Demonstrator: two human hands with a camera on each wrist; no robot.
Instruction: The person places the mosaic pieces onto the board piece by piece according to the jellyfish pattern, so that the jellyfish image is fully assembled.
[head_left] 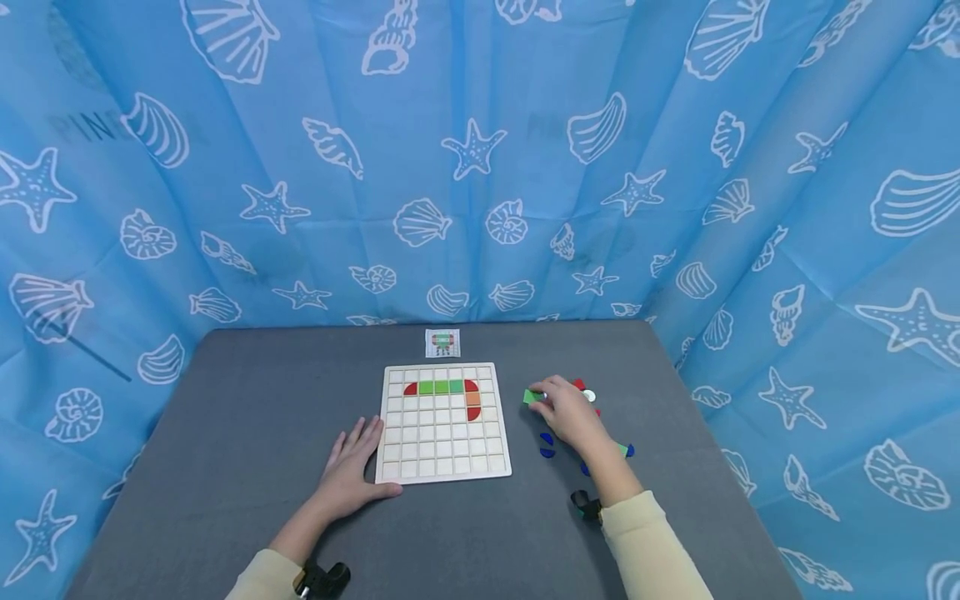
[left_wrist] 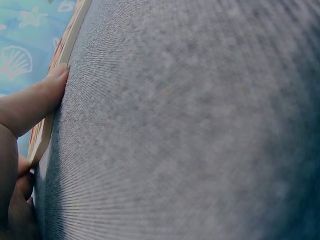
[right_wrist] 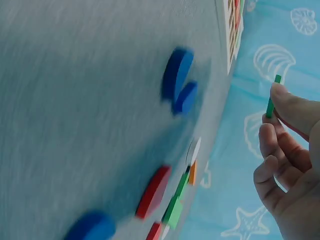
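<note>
Grey surface [head_left: 247, 417], seashell curtain [head_left: 465, 83] behind: I see left hand [head_left: 349, 475], fingers straight, touching gridded board [head_left: 444, 448]; right hand [head_left: 567, 413] pinching green tile [head_left: 531, 397].

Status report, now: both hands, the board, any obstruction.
Right hand pinches green tile. Left hand touches grid board. Board partly filled: red, green, orange pieces. No obstruction seen between tile and board.
</note>
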